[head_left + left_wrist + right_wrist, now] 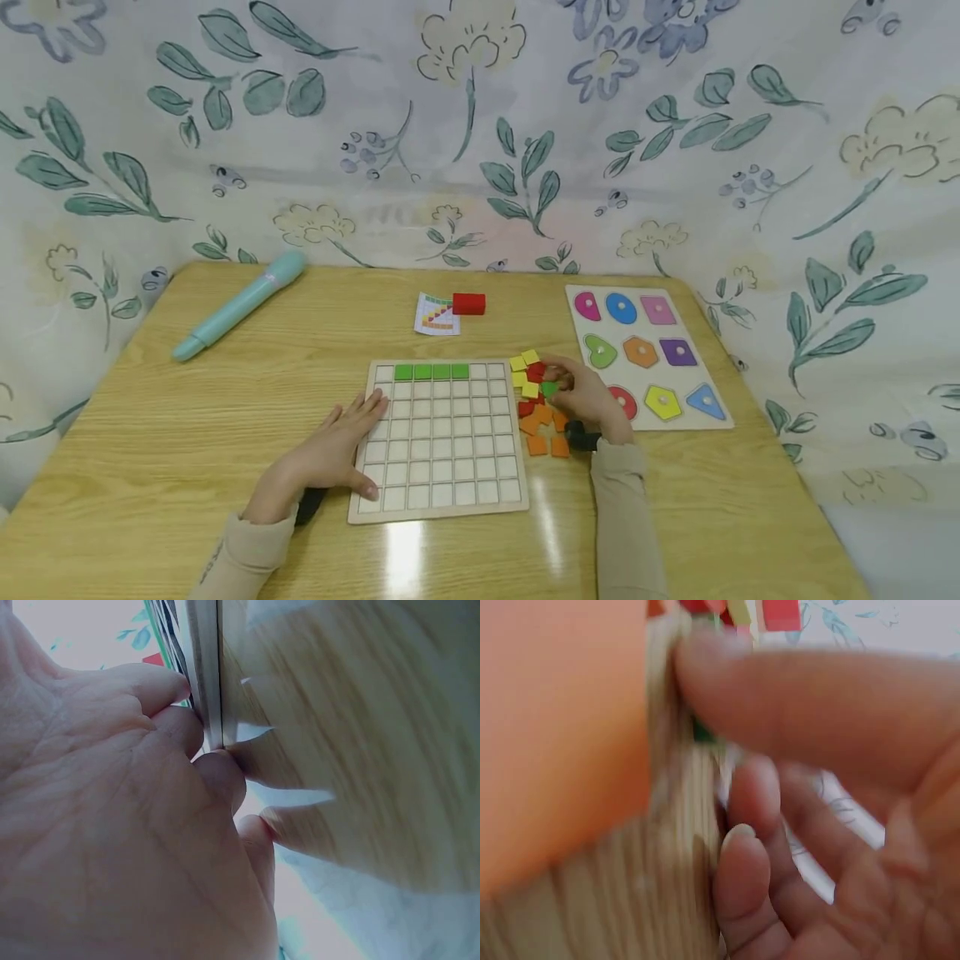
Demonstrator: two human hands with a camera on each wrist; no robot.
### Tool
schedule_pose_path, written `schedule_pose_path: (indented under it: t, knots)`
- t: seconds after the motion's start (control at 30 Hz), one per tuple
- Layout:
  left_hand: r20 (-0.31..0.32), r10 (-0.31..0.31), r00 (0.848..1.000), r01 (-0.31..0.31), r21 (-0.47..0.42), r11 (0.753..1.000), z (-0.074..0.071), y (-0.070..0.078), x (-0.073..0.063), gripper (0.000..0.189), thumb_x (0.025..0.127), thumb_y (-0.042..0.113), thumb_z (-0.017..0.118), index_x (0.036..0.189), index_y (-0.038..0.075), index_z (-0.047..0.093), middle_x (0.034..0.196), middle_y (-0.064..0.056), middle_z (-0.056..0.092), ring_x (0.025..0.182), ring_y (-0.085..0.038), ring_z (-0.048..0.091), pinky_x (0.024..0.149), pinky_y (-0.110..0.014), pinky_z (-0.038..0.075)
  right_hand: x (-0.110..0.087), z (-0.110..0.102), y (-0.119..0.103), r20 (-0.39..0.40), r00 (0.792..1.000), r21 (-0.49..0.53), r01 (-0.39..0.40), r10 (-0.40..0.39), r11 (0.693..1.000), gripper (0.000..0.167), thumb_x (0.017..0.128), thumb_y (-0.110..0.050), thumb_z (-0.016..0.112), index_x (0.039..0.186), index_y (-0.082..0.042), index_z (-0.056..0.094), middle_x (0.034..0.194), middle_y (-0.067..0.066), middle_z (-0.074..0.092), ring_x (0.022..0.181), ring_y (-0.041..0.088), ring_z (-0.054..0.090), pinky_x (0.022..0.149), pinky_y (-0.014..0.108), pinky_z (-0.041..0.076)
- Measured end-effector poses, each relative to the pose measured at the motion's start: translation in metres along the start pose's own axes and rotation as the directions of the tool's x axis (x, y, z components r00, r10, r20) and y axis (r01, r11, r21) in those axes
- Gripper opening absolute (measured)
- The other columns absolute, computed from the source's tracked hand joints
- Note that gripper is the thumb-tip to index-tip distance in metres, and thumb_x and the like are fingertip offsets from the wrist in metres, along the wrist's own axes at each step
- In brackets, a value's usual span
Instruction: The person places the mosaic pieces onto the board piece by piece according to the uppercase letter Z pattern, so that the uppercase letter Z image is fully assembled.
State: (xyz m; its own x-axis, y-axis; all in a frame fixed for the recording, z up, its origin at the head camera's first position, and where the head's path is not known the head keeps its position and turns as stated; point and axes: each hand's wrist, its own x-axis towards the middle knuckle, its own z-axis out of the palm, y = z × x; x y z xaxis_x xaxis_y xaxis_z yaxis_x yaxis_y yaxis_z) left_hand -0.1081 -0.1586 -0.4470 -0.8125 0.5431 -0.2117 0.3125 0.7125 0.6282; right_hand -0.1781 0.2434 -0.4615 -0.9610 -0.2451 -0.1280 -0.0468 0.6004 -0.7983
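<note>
Just off the board's right edge, I see the right hand (588,396) pinching a green tile (550,389) between thumb and fingers; in the right wrist view the thumb covers part of it, and the fingertips are blurred. The tile sits at the very tips, well out from the palm, among the loose pieces. From my head view, yellow tiles (530,390) lie to its left and beyond it, red tiles (527,408) close by, and orange tiles (537,446) on the near side.

The left hand (330,446) has its fingers straight and spread, resting on the left edge of the board (442,450), thumb near the lower corner. Four green squares (423,372) fill the second to fifth cells of the top row.

Beyond the board I make out a card (437,315) with a red block (468,304) at its upper right. A puzzle (637,377) lies past the right hand, and a teal pen (240,304) at the far left of the table (187,467).
</note>
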Motion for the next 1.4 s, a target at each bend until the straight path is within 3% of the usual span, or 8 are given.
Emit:
schedule_pose_path:
  t: [0.17, 0.37, 0.5, 0.7, 0.77, 0.93, 1.1, 1.4]
  knots:
    - [-0.004, -0.004, 1.0, 0.004, -0.008, 1.0, 0.0, -0.001, -0.001, 0.13, 0.055, 0.04, 0.087, 0.153, -0.005, 0.015, 0.16, -0.026, 0.007, 0.147, -0.048, 0.003, 0.115, -0.068, 0.001, 0.005, 0.006, -0.004, -0.128, 0.991, -0.058, -0.056, 0.048, 0.997, 0.056, 0.083, 0.008, 0.061, 0.136, -0.002, 0.05, 0.102, 0.017, 0.062, 0.088, 0.024, 0.055, 0.08, 0.03, 0.049]
    - [-0.008, 0.003, 1.0, -0.004, -0.006, 1.0, 0.0, -0.001, 0.0, 0.13, 0.055, 0.04, 0.087, 0.153, -0.004, 0.015, 0.16, -0.026, 0.006, 0.147, -0.048, 0.003, 0.115, -0.067, 0.0, 0.007, 0.009, -0.006, -0.212, 0.976, -0.067, -0.066, 0.05, 0.996, 0.06, 0.082, 0.01, 0.061, 0.14, 0.001, 0.046, 0.122, 0.023, 0.058, 0.08, 0.021, 0.053, 0.072, 0.026, 0.045]
    - [-0.007, 0.005, 1.0, -0.005, -0.008, 1.0, -0.001, 0.0, -0.001, 0.13, 0.054, 0.04, 0.087, 0.152, -0.005, 0.015, 0.16, -0.026, 0.006, 0.147, -0.049, 0.003, 0.115, -0.068, 0.0, 0.009, 0.011, -0.005, -0.242, 0.968, -0.051, -0.075, 0.061, 0.996, 0.061, 0.083, 0.008, 0.063, 0.141, 0.002, 0.044, 0.123, 0.023, 0.06, 0.079, 0.02, 0.054, 0.07, 0.023, 0.044]
    - [-0.008, 0.008, 1.0, -0.008, -0.006, 1.0, -0.001, -0.001, -0.001, 0.129, 0.055, 0.04, 0.087, 0.152, -0.005, 0.015, 0.16, -0.026, 0.006, 0.147, -0.048, 0.003, 0.115, -0.068, 0.001, 0.011, 0.015, -0.009, -0.268, 0.961, -0.038, -0.079, 0.066, 0.996, 0.059, 0.082, 0.009, 0.063, 0.138, 0.001, 0.047, 0.115, 0.022, 0.062, 0.102, 0.032, 0.058, 0.093, 0.043, 0.051]
    - [-0.007, 0.005, 1.0, -0.006, -0.01, 1.0, 0.0, -0.001, -0.001, 0.129, 0.056, 0.039, 0.088, 0.152, -0.005, 0.015, 0.16, -0.026, 0.006, 0.147, -0.048, 0.003, 0.115, -0.068, 0.001, 0.012, 0.016, -0.011, -0.279, 0.958, -0.029, -0.075, 0.064, 0.997, 0.059, 0.082, 0.009, 0.061, 0.138, 0.0, 0.047, 0.112, 0.021, 0.061, 0.102, 0.034, 0.057, 0.093, 0.045, 0.05]
    - [-0.006, 0.005, 1.0, -0.005, -0.012, 1.0, 0.0, -0.002, -0.001, 0.128, 0.056, 0.039, 0.088, 0.152, -0.005, 0.015, 0.16, -0.026, 0.006, 0.147, -0.048, 0.003, 0.115, -0.067, 0.0, 0.015, 0.019, -0.019, -0.364, 0.929, 0.026, -0.059, 0.065, 0.998, 0.054, 0.086, 0.006, 0.059, 0.138, -0.005, 0.049, 0.104, 0.019, 0.062, 0.094, 0.031, 0.06, 0.088, 0.041, 0.052]
    - [-0.006, 0.006, 1.0, -0.006, -0.022, 1.0, -0.001, -0.001, -0.001, 0.128, 0.056, 0.037, 0.088, 0.152, -0.005, 0.016, 0.16, -0.026, 0.006, 0.147, -0.048, 0.003, 0.115, -0.067, -0.001, 0.022, 0.03, -0.037, -0.438, 0.898, 0.126, 0.029, 0.029, 0.992, 0.046, 0.087, 0.005, 0.062, 0.132, -0.003, 0.056, 0.101, 0.021, 0.068, 0.094, 0.034, 0.065, 0.087, 0.044, 0.055]
    - [-0.01, 0.002, 1.0, -0.002, -0.009, 1.0, 0.0, -0.001, -0.002, 0.128, 0.055, 0.039, 0.087, 0.152, -0.005, 0.016, 0.16, -0.025, 0.007, 0.147, -0.048, 0.003, 0.115, -0.067, 0.001, 0.046, 0.066, -0.063, -0.321, 0.947, 0.179, 0.061, 0.0, 0.982, 0.041, 0.088, 0.0, 0.065, 0.128, -0.005, 0.06, 0.1, 0.016, 0.069, 0.091, 0.028, 0.067, 0.072, 0.029, 0.056]
